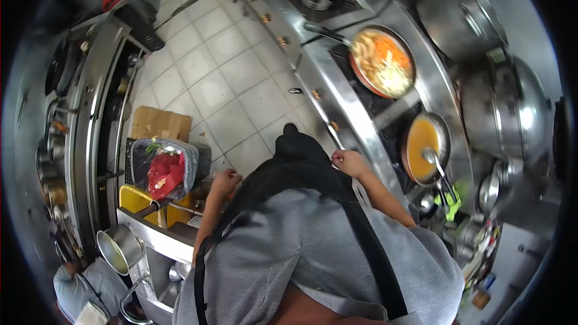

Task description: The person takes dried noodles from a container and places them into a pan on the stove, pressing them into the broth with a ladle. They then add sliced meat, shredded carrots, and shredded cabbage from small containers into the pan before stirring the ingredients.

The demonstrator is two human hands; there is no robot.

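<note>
My left hand [225,183] hangs beside my black apron [295,162], near the lined bin; its fingers are curled, and whether they hold anything is too small to tell. At the stove's front edge is my right hand [348,162], its fingers pressed together, their contents hidden. A pan [385,60] with separate piles of orange, white and brownish food sits on the stove. Nearer me, a second pan [423,147] holds orange liquid, with a ladle [428,155] resting in it. Neither hand touches a pan.
A lined bin [191,171] with red plastic in it stands left, by a cardboard box [159,123] and a yellow bucket [135,198]. Large metal pots [506,108] stand behind the stove. A person [99,289] is at the lower left, near a metal pot [119,250].
</note>
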